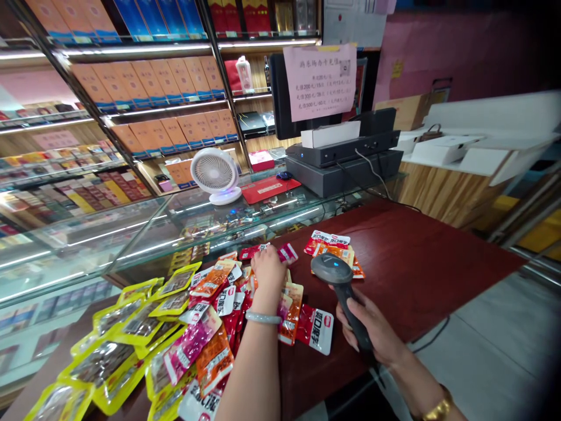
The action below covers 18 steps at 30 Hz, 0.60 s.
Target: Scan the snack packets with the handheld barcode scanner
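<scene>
My right hand (368,327) is wrapped around the handle of a dark grey barcode scanner (333,269), whose head shows a small blue light. My left hand (267,268) reaches over a heap of snack packets, its fingers bent down on a magenta snack packet (288,254) at the far side; the fingertips are partly hidden. Around that wrist lie orange packets (215,358) and red-and-white packets (316,330). Yellow-edged clear packets (105,362) spread out to the left. Beyond the scanner rests a small group of red and orange packets (326,241).
The dark red tabletop (429,251) meets a glass display counter (144,234). On the glass stand a white fan (215,172), a red mat (269,188) and a monitor with a pink notice (322,82). Boxes fill the shelves behind. A cable hangs beyond the table's right edge.
</scene>
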Motion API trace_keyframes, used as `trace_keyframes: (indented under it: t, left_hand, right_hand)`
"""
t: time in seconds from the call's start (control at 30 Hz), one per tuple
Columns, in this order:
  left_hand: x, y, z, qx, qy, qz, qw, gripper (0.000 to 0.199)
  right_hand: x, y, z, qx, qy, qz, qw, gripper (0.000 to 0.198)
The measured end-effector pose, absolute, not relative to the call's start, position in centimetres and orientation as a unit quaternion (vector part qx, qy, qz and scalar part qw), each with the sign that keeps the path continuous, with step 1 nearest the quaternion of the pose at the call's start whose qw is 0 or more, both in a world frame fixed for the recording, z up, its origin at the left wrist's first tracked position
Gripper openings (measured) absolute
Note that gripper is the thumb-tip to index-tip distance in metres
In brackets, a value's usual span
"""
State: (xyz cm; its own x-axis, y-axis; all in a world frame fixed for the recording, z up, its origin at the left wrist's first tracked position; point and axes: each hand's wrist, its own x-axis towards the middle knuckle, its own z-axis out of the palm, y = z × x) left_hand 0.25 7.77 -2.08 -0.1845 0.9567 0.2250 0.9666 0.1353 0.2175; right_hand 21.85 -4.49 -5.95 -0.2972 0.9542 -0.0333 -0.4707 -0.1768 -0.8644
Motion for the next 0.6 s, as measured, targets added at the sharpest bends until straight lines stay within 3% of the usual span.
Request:
trace_keyframes:
  t: [0.27, 0.37, 0.6]
  left_hand:
    - [2.8, 9.5, -3.7, -0.524, -0.609, -0.516, -0.297, 0.016]
    - [3.2, 9.6, -4.3, -0.483, -0.553, -0.572, -0.366, 0.017]
    - [3.3, 9.5, -4.0, -0.445, -0.522, -0.597, -0.417, 0.014]
  right_hand:
    - [21.9, -4.7, -6.5, -0.320, -0.379, 0.718, 0.489, 0.058]
    - [22.0, -4.7, -6.7, -0.310, -0.386, 0.721, 0.485, 0.055]
    - [22.1, -4.6, -7.1, -0.304, -0.393, 0.724, 0.479, 0.046]
